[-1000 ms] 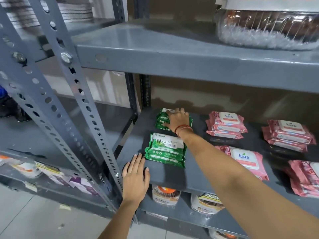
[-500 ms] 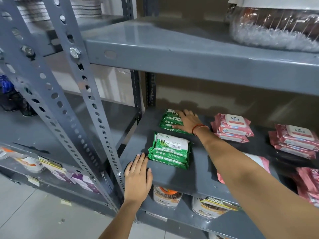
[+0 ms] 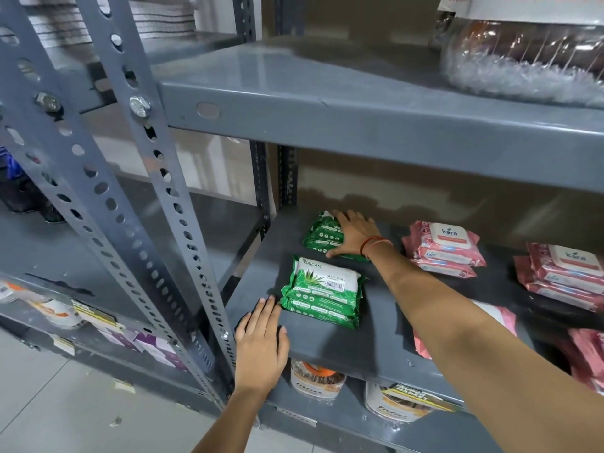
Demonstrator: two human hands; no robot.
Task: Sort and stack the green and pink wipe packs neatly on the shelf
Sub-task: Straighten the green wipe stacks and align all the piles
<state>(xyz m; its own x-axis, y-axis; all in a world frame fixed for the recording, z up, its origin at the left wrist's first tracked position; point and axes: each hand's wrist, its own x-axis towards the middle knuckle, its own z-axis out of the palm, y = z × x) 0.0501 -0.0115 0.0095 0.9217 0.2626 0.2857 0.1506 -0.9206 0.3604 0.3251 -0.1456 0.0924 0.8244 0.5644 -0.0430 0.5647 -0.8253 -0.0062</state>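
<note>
On the grey middle shelf (image 3: 330,341) two stacks of green wipe packs lie at the left. My right hand (image 3: 354,235) rests palm-down on the rear green stack (image 3: 322,235), fingers spread over its right half. The front green stack (image 3: 323,291) lies free, just right of my left hand (image 3: 261,341), which presses flat on the shelf's front edge, its fingertips near the stack's corner. Pink wipe stacks sit further right: one at the back (image 3: 444,248), one at the far right (image 3: 567,274). My right forearm partly hides a front pink pack (image 3: 500,317). More pink packs (image 3: 588,358) lie at the right edge.
A perforated grey upright (image 3: 170,223) stands left of the shelf. The upper shelf (image 3: 376,125) overhangs closely and carries a clear plastic bag (image 3: 529,57). Jars (image 3: 318,380) stand on the shelf below. A neighbouring rack to the left holds packets (image 3: 98,322).
The view has shifted so the shelf sits further right and lower. My right hand slid slightly right on the rear green stack, uncovering its left part. My left hand stays on the shelf edge.
</note>
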